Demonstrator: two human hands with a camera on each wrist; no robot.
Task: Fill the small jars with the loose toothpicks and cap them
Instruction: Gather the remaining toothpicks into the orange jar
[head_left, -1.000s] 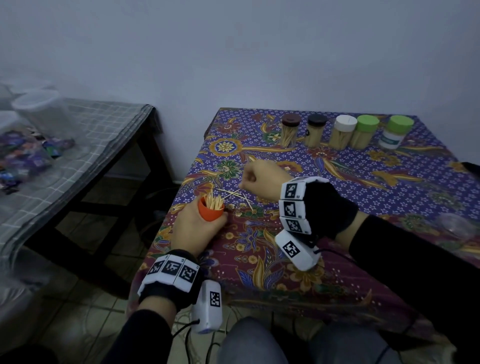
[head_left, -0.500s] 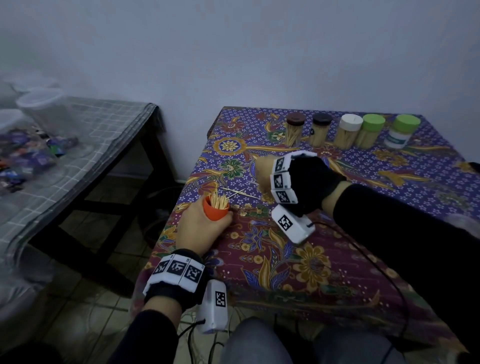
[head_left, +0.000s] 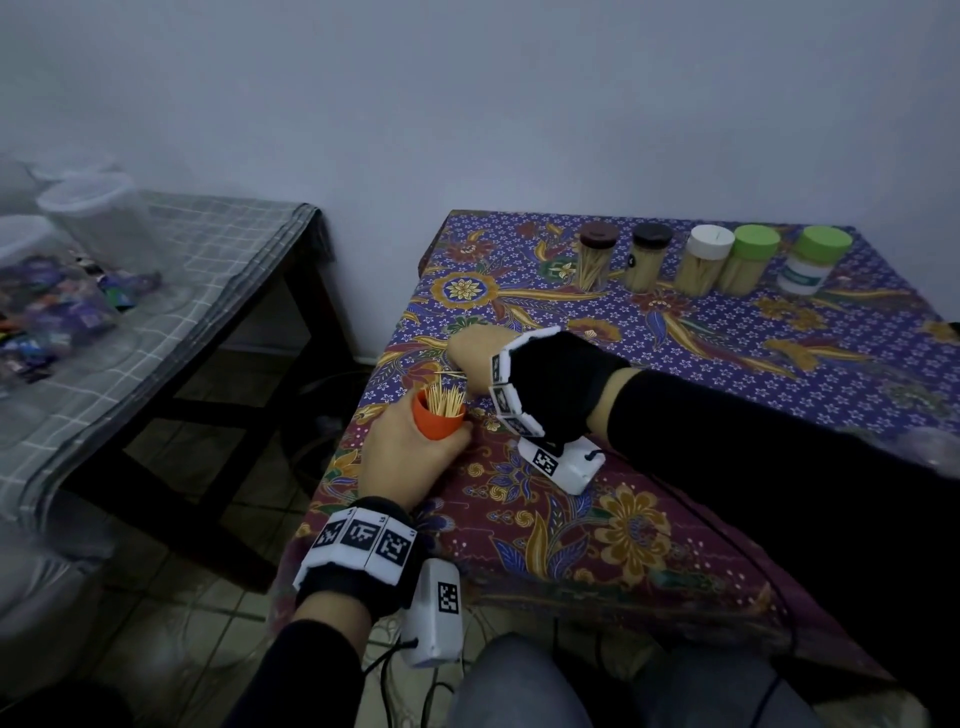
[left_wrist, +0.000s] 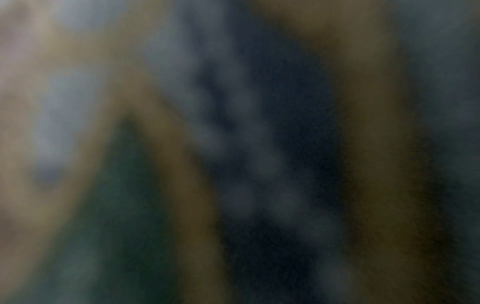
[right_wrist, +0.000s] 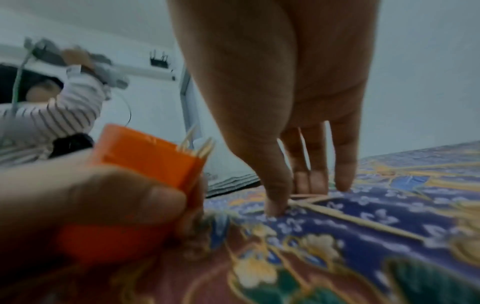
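Gripping orange plastic jar (head_left: 436, 423): left hand (head_left: 400, 457) | pinching thin toothpicks (right_wrist: 363, 222): right fingers (right_wrist: 301, 179)

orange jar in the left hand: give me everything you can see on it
The orange jar is small, opaque and plastic-looking, with an open top and no cap. Toothpicks stand bunched inside, their tips above the rim. The left hand grips its lower body, hiding the base, so contact with the floral tablecloth cannot be told. It leans slightly, near the table's left edge. The right hand pinches loose toothpicks just beyond, not touching it.
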